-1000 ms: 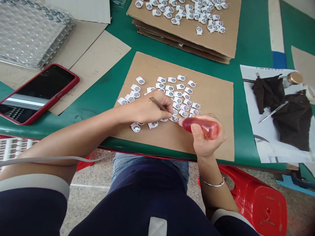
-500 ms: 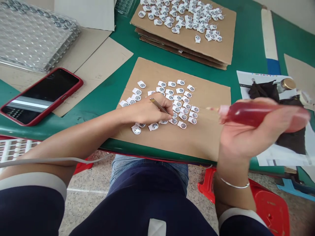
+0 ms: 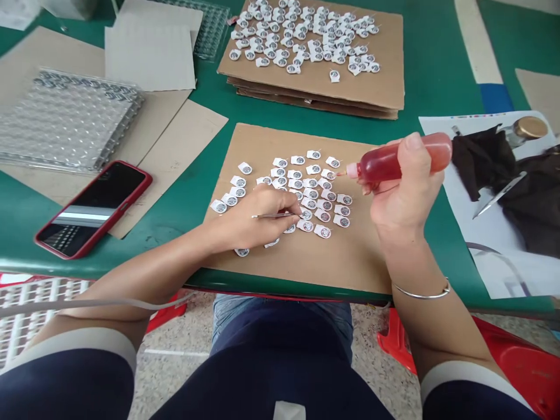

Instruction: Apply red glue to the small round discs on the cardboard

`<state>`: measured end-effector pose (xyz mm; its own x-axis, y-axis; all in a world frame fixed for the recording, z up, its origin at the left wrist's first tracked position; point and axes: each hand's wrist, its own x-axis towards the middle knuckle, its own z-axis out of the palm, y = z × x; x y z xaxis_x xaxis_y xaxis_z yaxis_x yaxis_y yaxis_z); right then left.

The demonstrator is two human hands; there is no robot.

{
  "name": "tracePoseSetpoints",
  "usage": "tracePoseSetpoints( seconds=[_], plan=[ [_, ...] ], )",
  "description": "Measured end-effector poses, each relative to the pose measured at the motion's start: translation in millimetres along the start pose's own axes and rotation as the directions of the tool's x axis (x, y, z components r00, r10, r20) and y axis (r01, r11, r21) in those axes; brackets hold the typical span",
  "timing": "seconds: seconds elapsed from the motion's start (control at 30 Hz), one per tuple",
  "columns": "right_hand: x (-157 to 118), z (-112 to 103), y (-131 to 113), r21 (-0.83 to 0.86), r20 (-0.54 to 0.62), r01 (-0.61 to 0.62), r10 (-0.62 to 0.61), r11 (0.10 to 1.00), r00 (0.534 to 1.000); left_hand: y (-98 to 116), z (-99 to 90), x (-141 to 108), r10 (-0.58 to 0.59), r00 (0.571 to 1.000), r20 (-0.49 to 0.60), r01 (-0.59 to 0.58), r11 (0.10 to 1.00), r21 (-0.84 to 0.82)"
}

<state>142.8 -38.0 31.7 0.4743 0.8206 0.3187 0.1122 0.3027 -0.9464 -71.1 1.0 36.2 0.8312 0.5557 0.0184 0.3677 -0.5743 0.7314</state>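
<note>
My left hand (image 3: 258, 217) rests over the near cardboard sheet (image 3: 280, 268), fingers closed on slim metal tweezers (image 3: 273, 216). Their tip end is by one of several small white pieces with round silver discs (image 3: 322, 231), laid out in loose rows. Some pieces are hidden under that hand. Raised over the sheet's right side, my right hand (image 3: 400, 186) is wrapped round a squeeze bottle (image 3: 380, 166) of red liquid. The bottle lies nearly level, its thin nozzle pointing left at the upper right pieces; whether it touches one I cannot tell.
Behind stands a stack of cardboard sheets (image 3: 371, 93) covered with similar pieces. To the left lie a red-cased phone (image 3: 94, 207) and clear bubbled plastic trays (image 3: 74, 122). At right, dark cloth (image 3: 531, 204), a pointed metal tool (image 3: 499, 195) and a gold-lidded jar (image 3: 529, 128) sit on white paper.
My right hand has brought the bottle left, so its nozzle is now over the pieces. The left hand stays among them with the tweezers lying flatter. The whole view has shifted somewhat.
</note>
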Motion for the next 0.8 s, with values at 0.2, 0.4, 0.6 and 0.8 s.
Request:
tracePoseSetpoints(
  seconds=[0.2,0.4,0.6,0.8],
  plan=[
    [2.0,-1.8,0.5,0.016,-0.013,0.039,-0.039,0.999,0.999,-1.7,1.4,0.7,-0.023,1.0,0.02,0.023,1.0,0.005],
    [-1.9,-0.5,0.1,-0.022,0.007,0.049,-0.049,0.999,0.999,2.2,2.1,-0.7,0.026,1.0,0.013,-0.027,0.999,0.031],
    [-12.9,6.8,1.6,-0.098,0.042,-0.009,0.013,0.995,0.999,6.1,9.0,-4.4,0.246,0.964,0.096,-0.26,0.949,0.179],
    [-25.0,14.3,7.1,-0.249,0.114,0.054,-0.026,0.967,0.993,13.9,28.5,-10.5,0.422,0.9,0.111,-0.413,0.74,0.531]
  ],
)
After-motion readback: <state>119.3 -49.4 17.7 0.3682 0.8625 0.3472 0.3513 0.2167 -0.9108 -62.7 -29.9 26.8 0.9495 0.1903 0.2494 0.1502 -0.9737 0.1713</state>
